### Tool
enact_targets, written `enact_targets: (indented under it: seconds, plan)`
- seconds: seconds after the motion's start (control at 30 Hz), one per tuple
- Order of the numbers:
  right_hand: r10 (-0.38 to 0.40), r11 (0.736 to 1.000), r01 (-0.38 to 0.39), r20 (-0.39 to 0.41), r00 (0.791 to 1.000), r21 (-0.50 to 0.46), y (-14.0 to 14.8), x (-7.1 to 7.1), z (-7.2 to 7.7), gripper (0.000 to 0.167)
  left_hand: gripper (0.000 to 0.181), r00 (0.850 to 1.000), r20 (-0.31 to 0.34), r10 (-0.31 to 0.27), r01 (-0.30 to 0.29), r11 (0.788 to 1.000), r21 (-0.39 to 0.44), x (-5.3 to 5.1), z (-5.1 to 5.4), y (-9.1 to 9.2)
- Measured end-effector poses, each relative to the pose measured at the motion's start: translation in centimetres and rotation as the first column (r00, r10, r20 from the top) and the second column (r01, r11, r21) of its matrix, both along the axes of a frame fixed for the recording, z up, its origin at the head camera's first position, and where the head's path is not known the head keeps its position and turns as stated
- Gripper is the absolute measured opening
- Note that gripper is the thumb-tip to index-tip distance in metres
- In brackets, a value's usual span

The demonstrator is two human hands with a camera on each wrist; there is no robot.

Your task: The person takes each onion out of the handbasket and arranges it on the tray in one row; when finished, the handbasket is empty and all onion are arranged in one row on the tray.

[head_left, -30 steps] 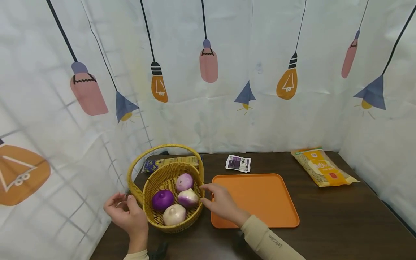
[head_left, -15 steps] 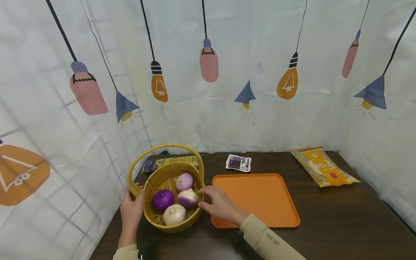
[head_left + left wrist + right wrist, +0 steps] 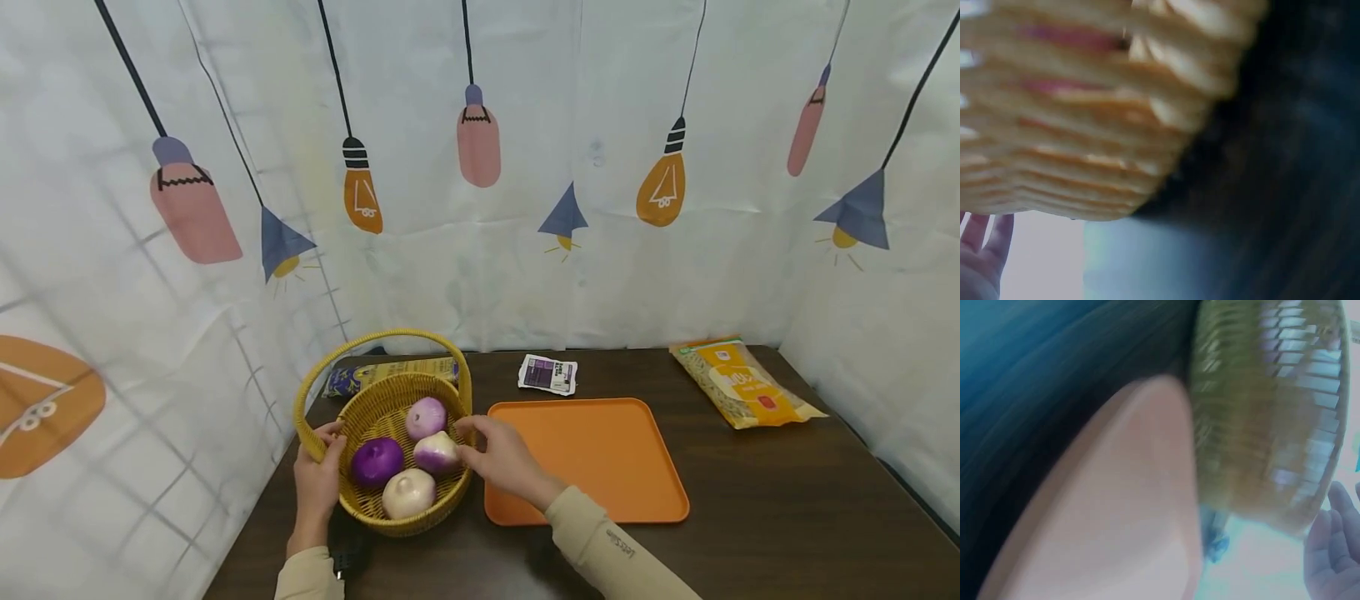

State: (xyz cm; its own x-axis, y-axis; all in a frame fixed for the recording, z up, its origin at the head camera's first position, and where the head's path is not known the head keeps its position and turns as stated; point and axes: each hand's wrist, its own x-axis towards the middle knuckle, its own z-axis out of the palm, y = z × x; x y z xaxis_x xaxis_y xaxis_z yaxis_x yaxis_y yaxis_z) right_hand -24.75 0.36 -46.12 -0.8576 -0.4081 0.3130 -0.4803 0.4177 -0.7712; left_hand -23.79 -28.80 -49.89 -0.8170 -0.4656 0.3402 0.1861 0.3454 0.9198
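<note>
A yellow wicker basket (image 3: 408,525) with an arched handle (image 3: 397,333) stands at the left of the table and holds several onions, among them a purple one (image 3: 377,462) and a white one (image 3: 408,493). My left hand (image 3: 317,483) grips its left side by the foot of the handle. At the right rim, my right hand (image 3: 510,458) holds the basket between thumb and fingers. The left wrist view has the wicker wall (image 3: 1085,137) close up, fingers (image 3: 997,240) at its edge. Fingers (image 3: 1329,544) touch the basket (image 3: 1254,425) in the right wrist view.
An orange tray (image 3: 592,458) lies just right of the basket, partly under my right forearm. Behind it is a small white and purple packet (image 3: 547,374). A long package (image 3: 390,374) lies behind the basket, and a yellow bag (image 3: 742,383) lies at the back right.
My left hand has come in from the left and taken hold of the basket. The right hand has closed on the opposite rim. The basket and onions have shifted slightly right.
</note>
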Motion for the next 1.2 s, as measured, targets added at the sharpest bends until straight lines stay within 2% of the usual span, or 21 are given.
enact_targets:
  seconds: [0.1, 0.2, 0.37, 0.5, 0.63, 0.8, 1.0, 1.2]
  plan:
    - [0.005, 0.995, -0.006, -0.010, 1.000, -0.095, -0.8, 0.0, 0.3, 0.031, 0.012, 0.997, -0.072, -0.007, 0.008, 1.000, 0.008, -0.2, -0.4, 0.5]
    - [0.011, 0.993, -0.013, -0.016, 1.000, -0.119, -1.5, 0.1, 0.5, 0.032, 0.011, 0.994, -0.104, -0.023, 0.025, 1.000, 0.012, 0.0, -0.4, 1.1]
    - [-0.025, 1.000, 0.024, -0.039, 0.999, -0.020, -2.2, -0.1, 0.4, 0.038, 0.014, 0.989, -0.134, -0.068, 0.076, 0.996, 0.056, 1.0, 0.9, 2.2]
    - [-0.035, 0.997, 0.038, -0.034, 0.999, 0.071, -2.7, -0.6, 0.6, 0.044, 0.014, 0.986, -0.148, -0.070, 0.078, 0.996, 0.047, 1.5, 1.5, 2.4]
    - [-0.036, 0.990, 0.036, -0.002, 0.999, 0.135, -3.2, -0.9, 1.0, 0.049, 0.012, 0.987, -0.153, -0.054, 0.059, 0.998, 0.025, 0.9, 0.5, 2.0]
    - [-0.035, 0.987, 0.031, 0.021, 0.999, 0.156, -3.7, -1.3, 0.9, 0.051, 0.012, 0.990, -0.138, -0.027, 0.030, 0.999, 0.018, 0.1, -1.0, 1.5]
    - [-0.029, 0.975, 0.025, 0.014, 0.999, 0.220, -4.1, -1.8, 1.0, 0.054, 0.012, 0.990, -0.140, -0.019, 0.020, 1.000, 0.009, -0.1, -1.2, 1.5]
    - [0.020, 0.950, -0.021, 0.009, 1.000, 0.311, -4.7, -2.3, 1.4, 0.058, 0.011, 0.992, -0.124, -0.006, 0.005, 1.000, -0.005, 0.0, -1.2, 1.3]
